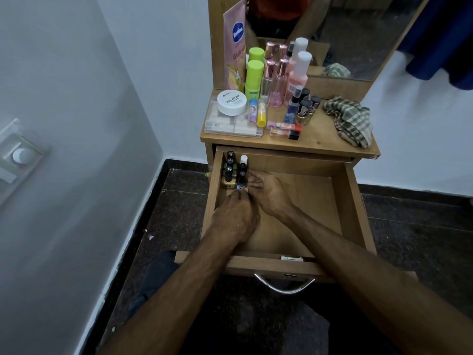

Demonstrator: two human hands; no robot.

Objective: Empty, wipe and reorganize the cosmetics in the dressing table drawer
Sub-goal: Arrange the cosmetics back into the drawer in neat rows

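Item: dressing table drawer, pulled fully out, mid-restock.

Hands: left hand and right hand meet at the drawer's far-left corner. Fingers of both are drawn close together, tips converging on the base of a small dark bottle with pale label. They appear to pinch or steady it upright; the exact contact under the fingertips is hidden.

Contents at the fingertips: just beyond and left of the fingers, a cluster of small nail polish bottles stands in tidy rows against the left wall; a white-capped bottle stands behind the held one. Right of the fingers and toward the wrists, the drawer floor lies bare.

Awaiting return, well beyond the fingers on the tabletop: clear palette cases, white nail polish remover tub, lime-capped cans, pink bottles, perfume bottles, lip tubes, dark-capped bottles, a pink sachet.

Checked cloth: set aside, crumpled, far right of the fingers.

Status, by judgement: emptying and wiping look complete; reorganizing is barely begun, with most stock still out
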